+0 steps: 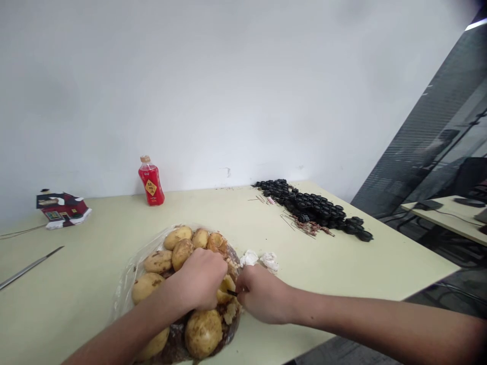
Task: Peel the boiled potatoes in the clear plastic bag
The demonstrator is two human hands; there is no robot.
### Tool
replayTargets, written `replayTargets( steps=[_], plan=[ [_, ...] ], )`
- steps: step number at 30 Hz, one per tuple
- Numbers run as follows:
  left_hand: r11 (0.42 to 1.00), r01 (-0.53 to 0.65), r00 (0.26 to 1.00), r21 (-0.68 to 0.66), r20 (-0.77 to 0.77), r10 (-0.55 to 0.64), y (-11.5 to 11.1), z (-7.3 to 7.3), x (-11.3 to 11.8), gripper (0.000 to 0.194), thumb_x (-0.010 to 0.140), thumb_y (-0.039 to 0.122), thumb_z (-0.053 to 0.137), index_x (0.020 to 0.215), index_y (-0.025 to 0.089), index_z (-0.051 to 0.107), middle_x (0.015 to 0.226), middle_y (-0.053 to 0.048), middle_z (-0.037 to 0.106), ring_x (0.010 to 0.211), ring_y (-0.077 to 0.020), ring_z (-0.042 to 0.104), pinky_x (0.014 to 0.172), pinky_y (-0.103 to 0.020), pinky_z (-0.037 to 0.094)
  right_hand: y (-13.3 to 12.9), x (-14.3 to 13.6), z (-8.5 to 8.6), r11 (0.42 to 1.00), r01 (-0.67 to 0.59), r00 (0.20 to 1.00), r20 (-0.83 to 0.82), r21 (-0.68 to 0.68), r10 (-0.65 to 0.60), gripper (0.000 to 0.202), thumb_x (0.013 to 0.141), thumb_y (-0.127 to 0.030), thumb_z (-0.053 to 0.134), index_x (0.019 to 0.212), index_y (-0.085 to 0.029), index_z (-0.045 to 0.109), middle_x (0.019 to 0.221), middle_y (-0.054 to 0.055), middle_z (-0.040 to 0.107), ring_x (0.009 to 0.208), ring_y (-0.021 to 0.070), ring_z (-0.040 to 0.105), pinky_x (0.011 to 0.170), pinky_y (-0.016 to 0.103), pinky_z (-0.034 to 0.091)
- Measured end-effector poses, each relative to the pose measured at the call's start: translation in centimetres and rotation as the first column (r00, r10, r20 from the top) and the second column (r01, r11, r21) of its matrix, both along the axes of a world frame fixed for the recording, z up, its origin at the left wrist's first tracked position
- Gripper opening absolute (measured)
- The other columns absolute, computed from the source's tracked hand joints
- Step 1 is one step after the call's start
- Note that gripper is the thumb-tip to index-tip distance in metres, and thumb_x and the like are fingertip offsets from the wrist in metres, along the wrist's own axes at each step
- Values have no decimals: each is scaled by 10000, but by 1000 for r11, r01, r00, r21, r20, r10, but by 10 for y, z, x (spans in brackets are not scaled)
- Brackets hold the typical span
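In front of me my left hand (205,276) is closed, its fingers around a cut potato (225,290) whose yellow inside is hollowed. My right hand (264,294) grips a thin dark tool (232,292), and its tip reaches into the hollow. Most of the tool is hidden in my fist. Both hands are above a clear plastic bag (127,274) spread under several whole potatoes (203,332). Pale potato scraps (231,312) lie by the cut potato. Another carved, browned potato (216,242) sits at the far side of the bag.
Crumpled white tissues (249,258) lie just beyond my right hand. Many black round pieces (315,205) are heaped at the back right, beside thin wires (291,223). A red bottle (151,182), a small model house (64,209) and a slim metal tool (30,267) are farther left.
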State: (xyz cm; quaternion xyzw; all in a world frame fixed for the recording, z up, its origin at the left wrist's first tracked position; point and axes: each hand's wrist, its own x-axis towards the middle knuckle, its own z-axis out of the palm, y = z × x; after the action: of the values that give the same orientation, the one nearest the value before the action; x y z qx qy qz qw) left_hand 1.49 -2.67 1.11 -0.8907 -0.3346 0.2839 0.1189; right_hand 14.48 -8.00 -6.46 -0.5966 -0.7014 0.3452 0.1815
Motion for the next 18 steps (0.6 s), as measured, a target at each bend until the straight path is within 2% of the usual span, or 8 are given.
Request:
replayTargets(
  steps=[4,7,9,11,13,16,18],
  plan=[
    [1000,9,1000,1,-17,-9,0,-1,1,268,620,194,755,878,121,758,906,-174,748,877,-344,713,829,-445,580,-5,-4,2,991,64,985,-152,-120,-82,177,644,13,509,586,-150,470,563,-38,386,624,106,423,549,222,305],
    [1000,22,1000,2,-5,-22,0,-1,0,278,630,187,748,899,118,762,913,-173,752,895,-347,715,840,-445,579,-6,-3,-1,953,147,924,-308,-266,-229,172,677,4,500,589,-143,485,581,-41,355,590,90,356,508,222,265],
    [1000,30,1000,0,1,-30,-1,-1,0,289,636,184,750,916,113,764,925,-178,755,906,-352,716,845,-449,580,-6,-2,-6,958,148,922,-317,-246,-224,167,692,5,510,604,-137,504,590,-39,371,595,88,368,521,217,278],
    [1000,29,1000,-9,-4,-29,-1,-1,0,294,650,194,753,928,102,768,936,-193,757,912,-367,722,851,-468,585,-6,1,-9,989,103,973,-196,-111,-123,155,712,5,524,644,-130,560,617,-24,466,641,102,454,576,220,322],
    [1000,24,1000,-20,-12,-24,-2,1,1,284,663,195,749,927,93,771,938,-203,758,917,-383,727,851,-484,591,-7,3,-9,998,35,998,45,42,-37,160,779,-35,529,746,-133,650,719,24,620,715,146,558,628,254,348],
    [999,19,999,-32,-25,-20,-2,2,2,276,670,193,752,925,89,775,944,-202,761,931,-392,731,858,-487,599,-10,4,-8,982,-114,924,379,150,49,230,848,-106,499,923,-130,716,917,124,730,774,231,650,630,317,346],
    [999,16,999,-35,-35,-17,-2,3,2,280,686,208,761,938,89,777,953,-201,762,942,-388,731,872,-490,599,-12,3,-7,961,-216,873,475,173,111,264,829,-108,505,990,-121,714,983,149,734,810,266,675,631,333,357]
  ],
)
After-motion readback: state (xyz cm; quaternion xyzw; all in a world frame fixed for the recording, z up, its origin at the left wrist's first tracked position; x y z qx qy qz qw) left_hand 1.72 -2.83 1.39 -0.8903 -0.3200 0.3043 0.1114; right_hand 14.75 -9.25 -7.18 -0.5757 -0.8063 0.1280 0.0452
